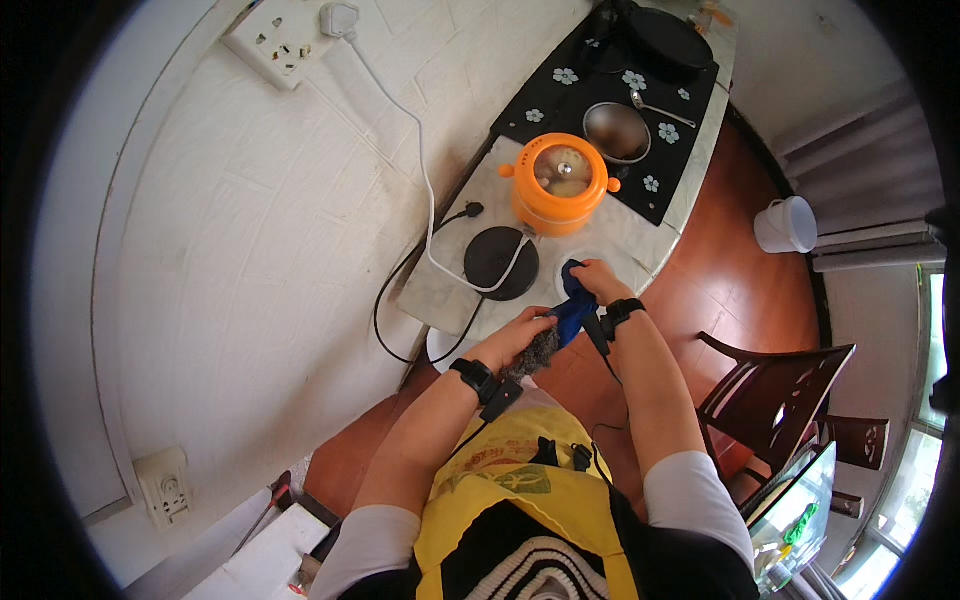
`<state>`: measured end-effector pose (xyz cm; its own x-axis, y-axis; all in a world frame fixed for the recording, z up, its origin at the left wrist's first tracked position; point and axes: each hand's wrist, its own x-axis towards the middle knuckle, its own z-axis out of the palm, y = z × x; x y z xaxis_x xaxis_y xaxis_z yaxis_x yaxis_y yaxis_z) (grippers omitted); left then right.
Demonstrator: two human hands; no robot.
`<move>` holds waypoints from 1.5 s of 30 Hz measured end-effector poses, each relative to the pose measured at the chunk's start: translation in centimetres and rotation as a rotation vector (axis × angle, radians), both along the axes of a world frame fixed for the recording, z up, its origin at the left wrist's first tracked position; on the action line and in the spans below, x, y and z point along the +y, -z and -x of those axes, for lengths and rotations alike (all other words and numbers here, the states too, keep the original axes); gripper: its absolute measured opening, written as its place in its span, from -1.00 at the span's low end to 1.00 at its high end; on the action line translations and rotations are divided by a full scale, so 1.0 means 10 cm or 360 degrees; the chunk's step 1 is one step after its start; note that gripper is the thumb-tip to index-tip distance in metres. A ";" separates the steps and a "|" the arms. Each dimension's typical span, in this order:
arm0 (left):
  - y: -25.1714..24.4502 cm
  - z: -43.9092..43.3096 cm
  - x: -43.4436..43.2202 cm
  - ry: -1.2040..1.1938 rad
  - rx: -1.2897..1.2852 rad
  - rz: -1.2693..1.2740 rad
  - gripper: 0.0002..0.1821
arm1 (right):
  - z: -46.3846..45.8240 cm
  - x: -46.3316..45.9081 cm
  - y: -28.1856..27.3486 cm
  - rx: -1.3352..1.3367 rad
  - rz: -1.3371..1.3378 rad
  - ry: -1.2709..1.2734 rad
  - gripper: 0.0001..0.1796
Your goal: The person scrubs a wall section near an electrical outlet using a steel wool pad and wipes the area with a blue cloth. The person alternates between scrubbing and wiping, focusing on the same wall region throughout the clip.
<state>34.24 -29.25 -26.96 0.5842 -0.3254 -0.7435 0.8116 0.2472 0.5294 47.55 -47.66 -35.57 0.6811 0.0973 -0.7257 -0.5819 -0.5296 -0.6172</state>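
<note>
My right hand [600,280] grips the upper end of a dark blue cloth [576,306] above the counter's near edge. Lower and to the left, my left hand [519,335] pinches the same cloth, and a grey shaggy cloth or pad [534,355] hangs beside its fingers. Partly behind the blue cloth lies a white round item [561,279], mostly covered. An orange electric pot [562,187] with a see-through lid stands just beyond, food visible inside. Left of my hands is a round black base [500,262], crossed by a white cable.
A steel bowl [616,133], a ladle [664,109] and a black pan [667,37] rest on a flowered black mat [555,94]. A black plug [472,210] lies by the wall. On the floor at right are a white bucket [785,225] and a wooden chair [780,397].
</note>
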 end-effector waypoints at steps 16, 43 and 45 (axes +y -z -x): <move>-0.27 0.06 -0.19 0.0288 -0.0207 -0.0169 -0.51 | 0.43 -0.37 -0.69 -0.0239 -0.0381 0.0331 -0.66; -0.95 2.67 1.99 -0.1030 -0.0335 0.0088 -0.72 | 2.94 2.77 -2.44 -0.1833 -0.1279 -0.0941 -0.61; -1.21 3.11 2.20 -0.1256 -0.0596 0.0278 -0.72 | 3.42 3.15 -2.61 -0.1766 -0.1435 -0.0983 -0.61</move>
<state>3.11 -7.28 -14.87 0.8809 0.1834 -0.4364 0.1522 0.7632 0.6280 13.30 -16.19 -9.47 0.5085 0.6654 0.5466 0.5254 0.2631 -0.8091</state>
